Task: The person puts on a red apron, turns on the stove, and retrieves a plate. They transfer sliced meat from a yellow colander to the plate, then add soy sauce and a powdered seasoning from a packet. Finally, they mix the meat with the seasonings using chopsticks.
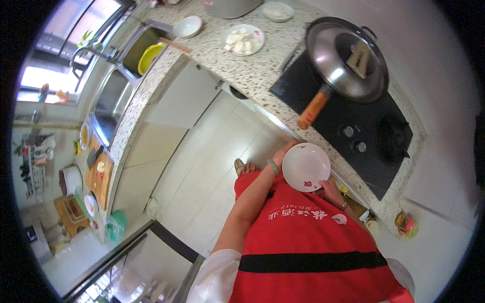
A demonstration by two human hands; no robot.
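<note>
In front of my red apron is a white dish (306,164) with a small red flower near its rim, its inside facing up and nothing seen in it. My left hand (284,155), a pale green bangle on its wrist, grips the dish's left edge, with most fingers hidden. On the lower right edge my right hand (331,192) holds the rim, its fingers partly underneath. Just ahead, on the black stove, is a wok (381,96) under a domed metal lid (331,55). The wok's wooden handle (314,108) points toward me over the counter edge.
A plate of white cubes (243,41), a white bowl (187,27) and a small dish (278,11) stand on the speckled counter (222,60). At left are a sink (112,98) with a yellow basin (149,59) beside it and a cutting board (100,177).
</note>
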